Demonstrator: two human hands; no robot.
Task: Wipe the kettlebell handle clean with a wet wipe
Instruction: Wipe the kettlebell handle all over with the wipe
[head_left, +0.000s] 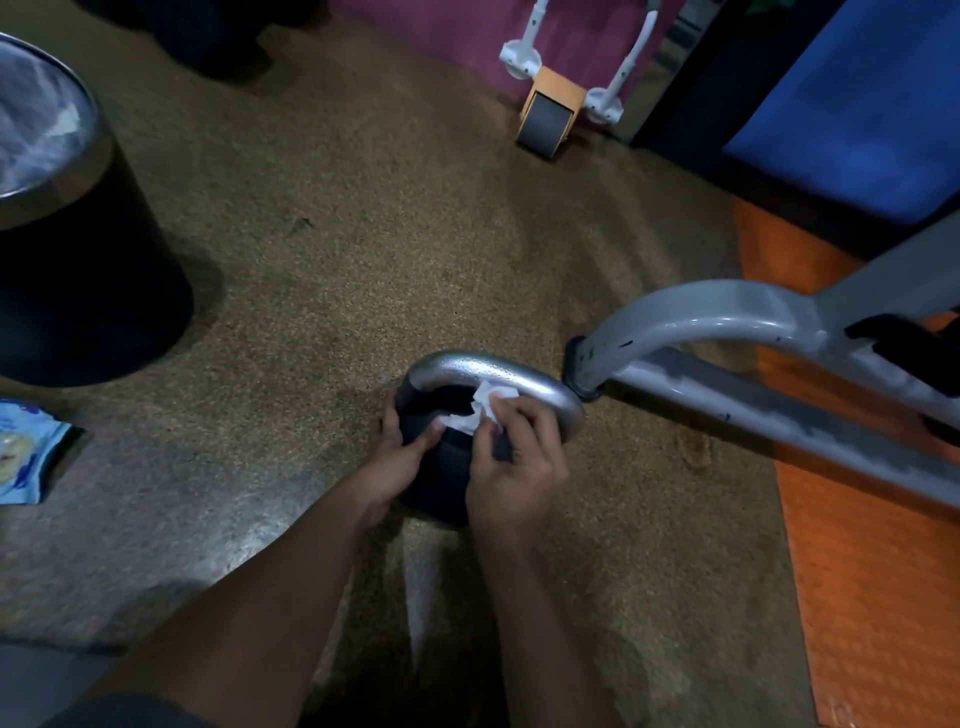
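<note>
2 hands work at the kettlebell (441, 467) on the floor: the left hand (395, 462) steadies its heavy, rigid body, while the right hand (514, 467) pinches a soft, limp wet wipe (485, 402) against the smooth, probably slippery handle (488, 371) just above.

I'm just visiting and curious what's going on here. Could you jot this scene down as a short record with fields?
Activity: wiping a kettlebell handle
Kettlebell: dark body, on the floor
Handle: silver, arched
Wet wipe: white, crumpled, beneath the handle
Right hand: pinches the wipe
Left hand: rests on the kettlebell body
Nearby: black bin, blue packet, grey bench frame
</note>
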